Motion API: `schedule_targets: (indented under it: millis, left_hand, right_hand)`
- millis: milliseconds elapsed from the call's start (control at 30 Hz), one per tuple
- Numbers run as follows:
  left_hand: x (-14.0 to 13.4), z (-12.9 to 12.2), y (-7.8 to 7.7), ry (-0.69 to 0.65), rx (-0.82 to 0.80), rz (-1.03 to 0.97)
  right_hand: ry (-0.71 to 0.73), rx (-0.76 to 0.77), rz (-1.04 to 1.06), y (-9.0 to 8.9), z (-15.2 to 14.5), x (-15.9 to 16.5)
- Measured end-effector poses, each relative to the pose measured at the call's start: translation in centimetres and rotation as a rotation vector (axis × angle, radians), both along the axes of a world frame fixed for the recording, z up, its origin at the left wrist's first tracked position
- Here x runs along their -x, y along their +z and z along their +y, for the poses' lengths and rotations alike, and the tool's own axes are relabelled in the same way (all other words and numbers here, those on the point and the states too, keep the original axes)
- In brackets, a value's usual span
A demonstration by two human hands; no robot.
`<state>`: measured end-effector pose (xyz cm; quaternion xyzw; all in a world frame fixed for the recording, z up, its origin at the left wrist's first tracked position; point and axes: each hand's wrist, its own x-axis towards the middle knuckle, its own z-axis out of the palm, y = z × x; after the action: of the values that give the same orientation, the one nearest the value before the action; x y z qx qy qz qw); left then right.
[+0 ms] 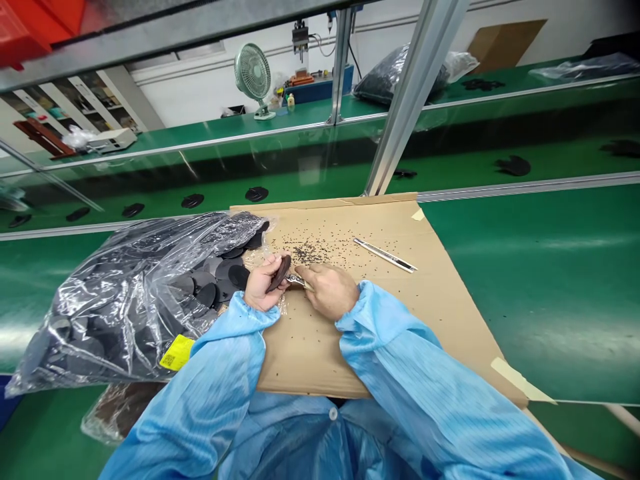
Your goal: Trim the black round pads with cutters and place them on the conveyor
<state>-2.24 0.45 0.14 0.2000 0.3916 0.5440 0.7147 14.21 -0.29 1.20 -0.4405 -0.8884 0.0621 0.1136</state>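
Note:
My left hand (261,287) grips a dark round plastic disc (280,273), tilted up on its edge. A pair of small silver nippers (296,280) sits in my closed right hand (333,291), with its head against or very close to the disc's edge. Its handles are mostly hidden by the fingers. Both hands are above a sheet of brown cardboard (310,360). Just beyond them, many tiny black bits (310,253) lie scattered. Left of my left hand, a clear plastic bag (125,287) lies open, full of similar dark discs (205,293).
A slim utility knife (385,255) lies on the cardboard to the right. Behind it runs a green conveyor belt (220,180) carrying spaced stacks of black discs (257,194). An aluminium post (410,100) rises at the back. A green fan (253,73) stands farther off.

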Motion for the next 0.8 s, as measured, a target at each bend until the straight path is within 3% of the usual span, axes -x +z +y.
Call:
schedule_targets:
  millis: [233,300,400,467,533,600,667,733,800]
  left_hand:
    - [0.1,0.1,-0.1,-0.003,0.015,-0.001]
    - [0.0,0.1,0.0,0.001,0.016,-0.038]
    - [-0.3,0.2,0.1,0.052,-0.015,-0.073]
    - [-0.6,0.3,-0.1,0.122,-0.048,-0.038]
    - [-0.9,0.5,-0.4,0.191,-0.103,0.011]
    - [-1.1,0.9,-0.9,0.254,-0.200,0.052]
    - [-1.2,1.2,-1.4,0.306,-0.299,0.148]
    - [-1.3,1.5,-2.1,0.344,-0.360,0.307]
    - [-1.3,1.6,-2.7,0.353,-0.390,0.447]
  right_hand:
    - [-0.031,0.052,-0.005,0.1,-0.2,0.1]
    - [-0.027,0.084,0.111,-0.4,-0.1,0.1]
    - [-0.048,0.177,0.501,-1.2,0.4,-0.1]
    - [-0.107,0.362,0.828,-1.6,1.1,-0.5]
    - [-0.144,0.639,1.103,-1.7,2.0,-1.3]
    - [-0.137,0.882,1.294,-1.7,3.0,-2.1]
    - [-0.148,0.999,1.422,-1.7,3.8,-2.8]
    - [-0.198,0.949,1.521,-1.8,4.3,-3.1]
    - [-0.271,0.714,1.572,-1.5,4.3,-2.8]
